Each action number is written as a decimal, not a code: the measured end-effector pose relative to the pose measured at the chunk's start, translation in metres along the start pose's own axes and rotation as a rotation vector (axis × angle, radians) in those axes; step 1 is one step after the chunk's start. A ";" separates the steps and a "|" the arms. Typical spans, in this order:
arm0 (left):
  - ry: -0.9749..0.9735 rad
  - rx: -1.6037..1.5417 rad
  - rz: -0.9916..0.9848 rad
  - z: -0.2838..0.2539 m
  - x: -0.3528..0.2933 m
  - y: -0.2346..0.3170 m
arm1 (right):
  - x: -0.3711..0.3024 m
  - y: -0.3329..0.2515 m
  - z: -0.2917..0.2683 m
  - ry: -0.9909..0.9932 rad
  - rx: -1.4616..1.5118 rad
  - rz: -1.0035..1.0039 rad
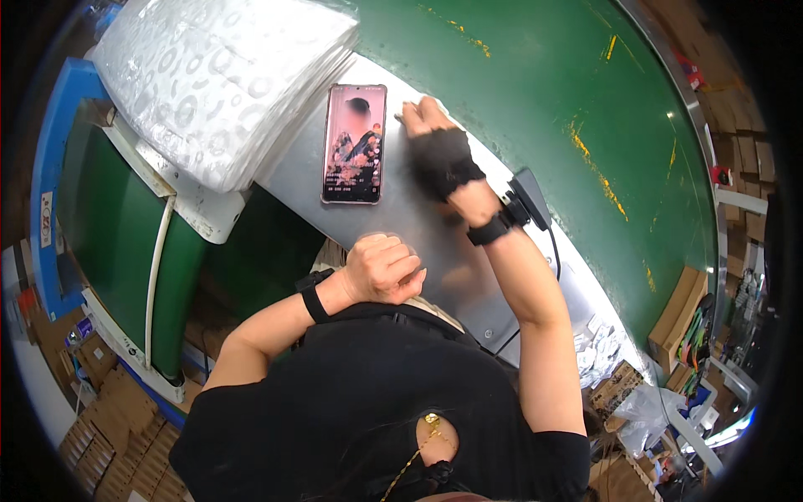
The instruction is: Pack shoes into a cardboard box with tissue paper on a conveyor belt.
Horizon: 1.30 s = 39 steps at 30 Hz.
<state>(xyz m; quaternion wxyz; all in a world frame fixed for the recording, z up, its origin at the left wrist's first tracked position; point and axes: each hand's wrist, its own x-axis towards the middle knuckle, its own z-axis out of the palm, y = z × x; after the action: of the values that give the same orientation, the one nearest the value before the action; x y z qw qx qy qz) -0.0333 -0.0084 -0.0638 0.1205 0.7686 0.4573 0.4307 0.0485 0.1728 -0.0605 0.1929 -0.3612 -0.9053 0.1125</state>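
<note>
While the left hand (385,268) makes a closed fist with nothing showing in it, the right hand (439,155), part-curled but too blurred to tell its hold, sits beside the phone (355,146) on the metal table (401,213), seemingly a reaching step whose next move calls for steady fingertips.

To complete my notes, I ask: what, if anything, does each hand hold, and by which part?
No held thing shows, but I cannot be sure: the left hand is curled, the right hand blurred.
</note>
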 end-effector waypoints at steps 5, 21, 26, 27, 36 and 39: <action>0.021 -0.067 0.043 -0.004 0.001 -0.001 | -0.075 -0.026 -0.018 -0.032 0.015 -0.113; 0.251 -0.084 -0.411 -0.066 -0.041 0.014 | -0.118 -0.103 -0.022 -0.116 0.040 0.064; 0.243 -0.120 -0.530 -0.059 -0.052 0.017 | -0.140 -0.090 -0.035 -0.079 0.031 -0.110; 0.244 -0.123 -0.530 -0.058 -0.052 0.017 | -0.147 -0.087 -0.038 -0.098 0.073 -0.151; 0.218 -0.137 -0.510 -0.051 -0.042 0.017 | -0.132 -0.087 -0.034 -0.061 -0.008 -0.111; 0.216 -0.156 -0.512 -0.048 -0.041 0.019 | -0.124 -0.087 -0.031 -0.042 -0.041 -0.130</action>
<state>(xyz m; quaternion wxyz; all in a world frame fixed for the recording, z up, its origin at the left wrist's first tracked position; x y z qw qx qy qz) -0.0673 -0.0619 -0.0470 0.2346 0.5661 0.6124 0.4994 0.0912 0.0262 -0.0365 0.1731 -0.3033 -0.9329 0.0887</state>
